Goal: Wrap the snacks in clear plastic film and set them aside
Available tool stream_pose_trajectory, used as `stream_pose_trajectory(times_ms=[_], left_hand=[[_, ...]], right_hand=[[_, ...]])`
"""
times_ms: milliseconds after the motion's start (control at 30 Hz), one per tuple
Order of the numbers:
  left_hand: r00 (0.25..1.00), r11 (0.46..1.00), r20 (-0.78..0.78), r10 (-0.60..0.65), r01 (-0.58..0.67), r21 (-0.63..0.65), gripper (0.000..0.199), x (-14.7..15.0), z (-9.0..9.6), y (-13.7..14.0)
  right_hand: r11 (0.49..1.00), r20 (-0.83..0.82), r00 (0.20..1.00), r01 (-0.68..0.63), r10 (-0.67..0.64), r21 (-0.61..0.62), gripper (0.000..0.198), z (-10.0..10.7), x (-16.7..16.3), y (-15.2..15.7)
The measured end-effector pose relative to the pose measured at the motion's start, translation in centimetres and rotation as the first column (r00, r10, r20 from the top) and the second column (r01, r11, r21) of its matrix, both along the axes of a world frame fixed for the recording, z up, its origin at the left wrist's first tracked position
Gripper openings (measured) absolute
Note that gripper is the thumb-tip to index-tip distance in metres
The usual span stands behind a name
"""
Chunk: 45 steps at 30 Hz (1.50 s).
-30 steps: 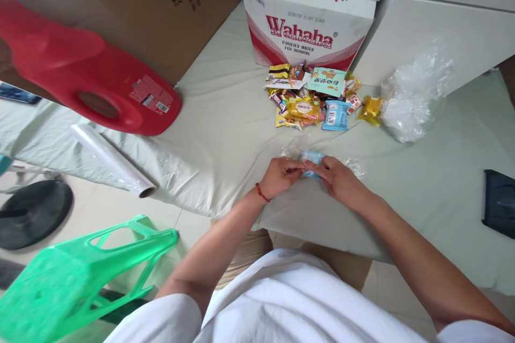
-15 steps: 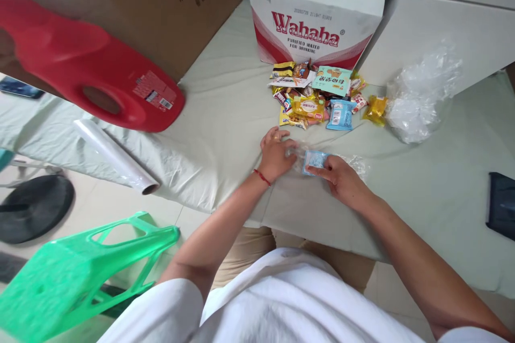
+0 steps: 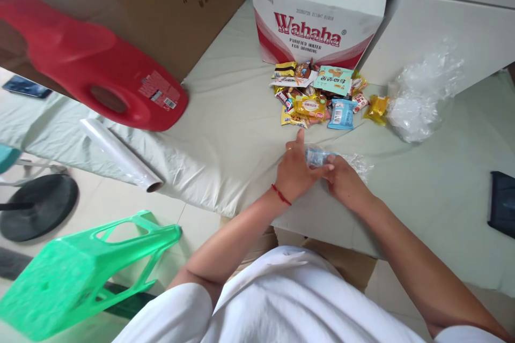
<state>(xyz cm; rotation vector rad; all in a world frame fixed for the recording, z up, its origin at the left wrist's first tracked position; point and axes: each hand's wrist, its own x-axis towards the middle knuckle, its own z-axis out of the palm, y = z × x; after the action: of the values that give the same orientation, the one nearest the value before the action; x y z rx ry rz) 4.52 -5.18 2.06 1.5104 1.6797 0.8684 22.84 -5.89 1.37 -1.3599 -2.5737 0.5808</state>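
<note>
Head view: both hands meet over the pale sheet-covered table (image 3: pixel 225 134), just in front of the person's body. The left hand (image 3: pixel 295 171), red string on its wrist, is curled with the index finger sticking up; its thumb and other fingers close on the small blue snack packet (image 3: pixel 316 157). The right hand (image 3: pixel 341 179) is loosely closed, fingertips pinching the packet's right end. The packet sits inside or against a clear plastic wrap (image 3: pixel 356 163); I cannot tell which, as the film is too faint.

Handling, as a judgement: the packet looks light, soft and crinkly, with slick film, so it likely slips under a flat press; best taken by pinching the sealed short ends, as both hands do now. The contents could crush, so a light grip suits it.

Orientation: the packet's long axis runs left-right across the view, roughly level, one end toward each hand. Its printed face is hidden.

Near it: the snack pile (image 3: pixel 322 99) lies beyond the hands, apart from them, against the Wahaha box (image 3: pixel 317 27). A crumpled clear bag (image 3: pixel 418 96) sits to the right.
</note>
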Motion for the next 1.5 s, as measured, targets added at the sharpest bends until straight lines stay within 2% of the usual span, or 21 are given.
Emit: stream_pose_trajectory(times_ms=[33, 167, 233, 300, 400, 467, 533, 667, 700, 767, 800, 867, 900, 933, 1000, 1067, 1133, 1267, 1333, 1400, 1500], left_hand=[[0.999, 0.999, -0.012, 0.047, -0.047, -0.014, 0.092, -0.1, -0.2, 0.2], [0.987, 0.986, 0.047, 0.155, -0.152, -0.064, 0.026, -2.3, -0.8, 1.4], [0.975, 0.983, 0.13, 0.182, -0.177, -0.048, 0.016, -3.0, -0.7, 1.5], [0.961, 0.988, 0.226, 0.157, -0.152, -0.043, 0.016, -2.7, -0.4, 1.1], [0.932, 0.994, 0.361, -0.036, 0.07, -0.081, 0.024, -0.8, -0.2, 0.5], [0.915, 0.978, 0.375, -0.148, 0.192, -0.082, 0.032, 0.3, -0.3, 0.4], [0.93, 0.969, 0.294, -0.22, 0.243, -0.044, 0.036, 1.0, -0.5, 0.5], [0.945, 0.945, -0.019, -0.326, 0.326, -0.001, 0.036, 1.7, -0.5, 0.4], [0.94, 0.945, -0.1, -0.325, 0.326, -0.013, 0.034, 1.9, -0.4, 0.2], [0.927, 0.956, -0.232, -0.294, 0.29, -0.05, 0.031, 2.5, -0.2, -0.3], [0.921, 0.961, -0.274, -0.276, 0.269, -0.065, 0.03, 2.7, 0.0, -0.5], [0.921, 0.974, -0.318, -0.226, 0.216, -0.069, 0.028, 2.9, 0.1, -0.6], [0.925, 0.982, -0.33, -0.188, 0.178, -0.061, 0.033, 2.9, 0.1, -0.6], [0.929, 0.99, -0.341, -0.144, 0.135, -0.052, 0.042, 2.8, 0.1, -0.4], [0.928, 0.996, -0.362, -0.083, 0.067, -0.057, 0.057, 2.4, 0.0, 0.0], [0.924, 0.996, -0.376, -0.073, 0.046, -0.082, 0.055, 2.1, 0.0, 0.5], [0.926, 0.995, -0.37, -0.081, 0.053, -0.085, 0.05, 2.2, -0.1, 0.8], [0.951, 0.994, -0.29, -0.111, 0.102, -0.045, 0.044, 3.7, -0.3, -0.2], [0.946, 0.982, -0.283, -0.159, 0.18, 0.049, 0.03, 4.6, -0.3, -1.2], [0.911, 0.938, -0.345, -0.228, 0.301, 0.174, 0.014, 5.2, -0.5, -2.3], [0.824, 0.824, -0.44, -0.358, 0.5, 0.265, 0.024, 5.0, -0.9, -3.4]], right_hand=[[1.0, 0.003, 1.0, -0.006, 0.006, 0.003, 0.042, 0.0, 0.0, 0.0], [1.0, -0.005, 1.0, -0.017, 0.017, -0.003, 0.05, -0.1, 0.2, -0.1], [1.0, -0.021, 1.0, -0.013, 0.013, -0.007, 0.049, -0.3, 0.2, -0.1], [1.0, -0.031, 0.999, -0.007, 0.007, 0.0, 0.048, -0.4, 0.1, -0.1], [1.0, -0.061, 0.998, 0.016, -0.015, 0.022, 0.041, -0.6, 0.0, -0.1], [0.999, -0.096, 0.995, 0.017, -0.013, 0.038, 0.038, -0.6, 0.1, -0.3], [0.999, -0.153, 0.988, -0.02, 0.027, 0.046, 0.037, -0.2, 0.7, -0.8], [0.991, -0.359, 0.926, -0.135, 0.117, -0.026, 0.034, 1.0, 2.8, -2.2], [0.993, -0.407, 0.91, -0.109, 0.078, -0.055, 0.032, 1.3, 3.4, -2.4], [0.99, -0.451, 0.882, 0.117, -0.139, -0.076, 0.03, 1.4, 4.6, -2.5], [0.956, -0.439, 0.853, 0.286, -0.283, -0.061, 0.031, 1.3, 5.1, -2.4], [0.823, -0.35, 0.775, 0.567, -0.526, 0.017, 0.037, 0.6, 5.8, -1.8], [0.77, -0.275, 0.75, 0.636, -0.601, 0.052, 0.042, 0.2, 6.0, -1.3], [0.748, -0.19, 0.745, 0.66, -0.639, 0.071, 0.048, -0.2, 6.1, -1.0], [0.761, -0.065, 0.764, 0.646, -0.642, 0.059, 0.046, -0.9, 6.1, -0.4], [0.787, -0.055, 0.787, 0.616, -0.615, 0.029, 0.027, -1.0, 5.7, -0.5], [0.792, -0.121, 0.785, 0.611, -0.608, -0.014, 0.014, -0.4, 5.1, -1.0], [0.737, -0.25, 0.694, 0.62, -0.675, -0.27, 0.02, 1.2, 3.2, -2.5], [0.702, -0.352, 0.61, 0.57, -0.71, -0.427, 0.023, 1.4, 2.1, -3.1], [0.681, -0.458, 0.507, 0.493, -0.731, -0.542, 0.025, 1.0, 1.3, -3.6], [0.658, -0.547, 0.368, 0.371, -0.752, -0.655, 0.031, 0.0, 1.1, -4.3]])
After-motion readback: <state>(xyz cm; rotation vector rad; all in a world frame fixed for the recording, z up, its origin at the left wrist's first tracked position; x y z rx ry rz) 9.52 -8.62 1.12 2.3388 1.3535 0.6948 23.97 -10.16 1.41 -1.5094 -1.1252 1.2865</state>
